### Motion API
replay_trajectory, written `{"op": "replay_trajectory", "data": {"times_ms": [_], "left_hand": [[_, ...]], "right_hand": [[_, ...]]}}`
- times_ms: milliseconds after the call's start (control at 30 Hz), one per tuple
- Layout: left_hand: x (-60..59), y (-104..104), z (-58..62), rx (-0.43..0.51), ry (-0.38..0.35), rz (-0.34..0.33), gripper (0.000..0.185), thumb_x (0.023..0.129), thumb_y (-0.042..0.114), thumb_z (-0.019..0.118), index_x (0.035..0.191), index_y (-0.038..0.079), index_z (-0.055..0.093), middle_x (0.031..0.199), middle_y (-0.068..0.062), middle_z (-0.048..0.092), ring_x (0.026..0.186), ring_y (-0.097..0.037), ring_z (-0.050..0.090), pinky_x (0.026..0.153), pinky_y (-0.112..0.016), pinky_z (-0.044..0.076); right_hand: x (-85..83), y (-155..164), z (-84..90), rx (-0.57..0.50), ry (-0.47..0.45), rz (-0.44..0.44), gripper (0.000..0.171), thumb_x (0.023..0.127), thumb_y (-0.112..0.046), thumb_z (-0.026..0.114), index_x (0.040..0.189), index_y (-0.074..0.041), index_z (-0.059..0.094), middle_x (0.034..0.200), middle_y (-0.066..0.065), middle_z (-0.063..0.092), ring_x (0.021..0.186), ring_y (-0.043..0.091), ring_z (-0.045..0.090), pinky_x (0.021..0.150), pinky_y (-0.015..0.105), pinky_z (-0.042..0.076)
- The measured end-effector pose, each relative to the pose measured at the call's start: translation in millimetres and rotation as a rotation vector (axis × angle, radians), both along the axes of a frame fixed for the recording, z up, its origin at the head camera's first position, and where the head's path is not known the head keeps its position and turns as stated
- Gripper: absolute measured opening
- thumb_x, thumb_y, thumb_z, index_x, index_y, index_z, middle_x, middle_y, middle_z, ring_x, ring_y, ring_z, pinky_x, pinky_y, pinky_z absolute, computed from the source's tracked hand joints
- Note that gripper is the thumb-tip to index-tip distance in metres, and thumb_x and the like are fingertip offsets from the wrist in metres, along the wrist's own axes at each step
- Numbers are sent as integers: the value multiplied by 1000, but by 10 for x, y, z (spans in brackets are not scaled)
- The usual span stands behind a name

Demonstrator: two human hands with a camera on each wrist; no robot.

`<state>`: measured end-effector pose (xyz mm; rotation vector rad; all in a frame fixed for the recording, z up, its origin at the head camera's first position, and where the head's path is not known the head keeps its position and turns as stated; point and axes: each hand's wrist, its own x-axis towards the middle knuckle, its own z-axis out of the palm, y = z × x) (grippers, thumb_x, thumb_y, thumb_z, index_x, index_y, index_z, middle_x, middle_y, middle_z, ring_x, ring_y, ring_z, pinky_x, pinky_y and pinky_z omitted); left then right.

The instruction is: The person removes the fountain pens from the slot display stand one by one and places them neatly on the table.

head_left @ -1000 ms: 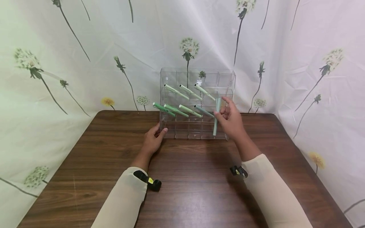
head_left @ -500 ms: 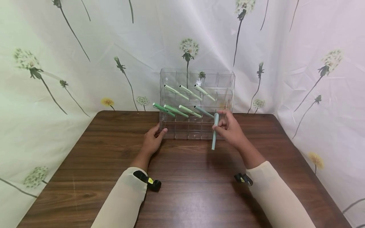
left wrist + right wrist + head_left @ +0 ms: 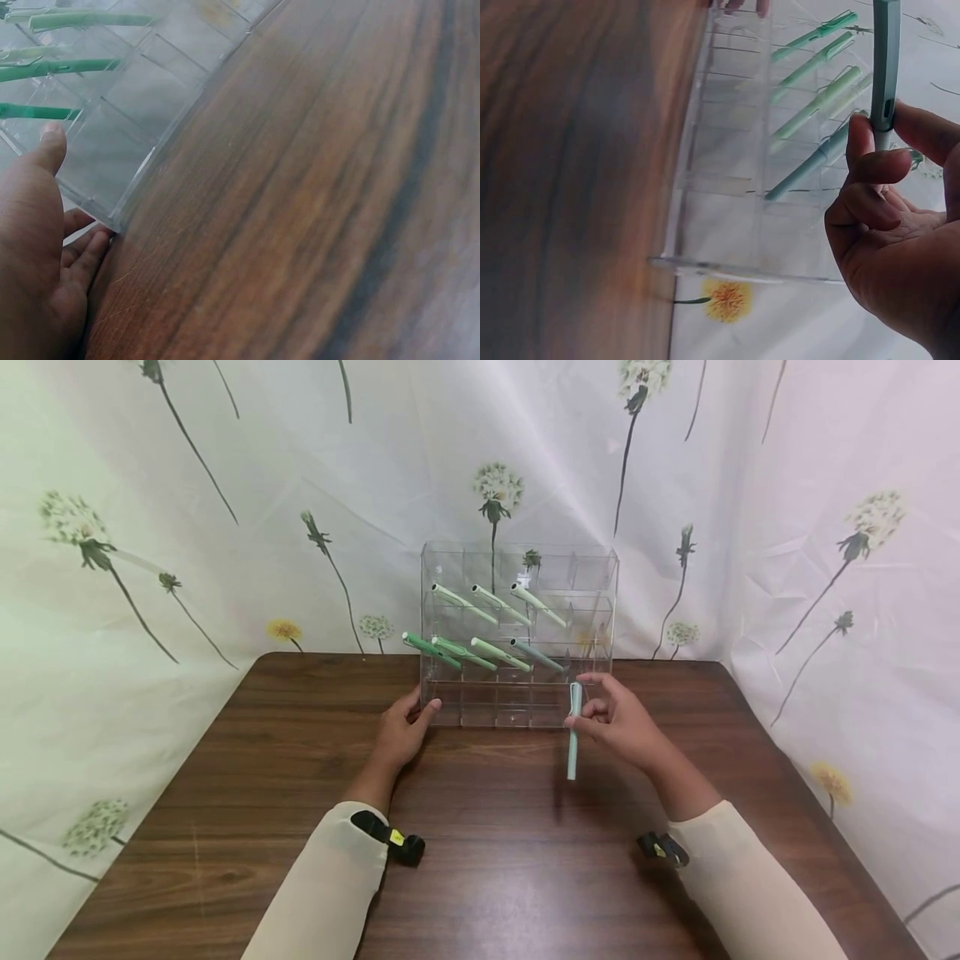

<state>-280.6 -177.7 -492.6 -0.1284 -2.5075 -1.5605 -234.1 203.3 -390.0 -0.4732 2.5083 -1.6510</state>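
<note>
A clear acrylic pen rack (image 3: 594,570) with stepped tiers stands near the back of the table. My left hand (image 3: 401,727) holds its lower left corner, thumb (image 3: 51,146) on the front and other fingers behind the side wall. In front of the rack's lower right corner, my right hand (image 3: 626,722) pinches a pale blue pen (image 3: 572,756) between thumb and fingers. Its clip end points towards the rack and its other end towards me. Three pale green pens (image 3: 495,604) lean in an upper tier. Below them lean a dark green pen (image 3: 431,649), two lighter green ones and a grey-blue pen (image 3: 537,654).
The dark wooden table (image 3: 480,860) has rounded back corners. White cloth (image 3: 360,460) printed with dandelions hangs behind it and along both sides. Each wrist carries a small black camera (image 3: 405,849) on a strap.
My right hand has drawn the pale blue pen down and towards me, from in front of the middle tier to below it. My left hand keeps its hold on the rack.
</note>
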Motion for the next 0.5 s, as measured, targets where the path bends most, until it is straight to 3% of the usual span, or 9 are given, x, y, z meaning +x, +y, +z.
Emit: {"op": "replay_trajectory", "data": {"times_ms": [500], "left_hand": [[15, 0, 1, -21, -11, 7, 63, 110, 44, 66, 165, 19, 50, 155, -19, 64, 143, -36, 64, 119, -53, 54]], "right_hand": [[83, 181, -294, -5, -92, 48, 73, 96, -5, 83, 156, -2, 42, 90, 8, 70, 59, 11, 51, 53, 30, 50]]}}
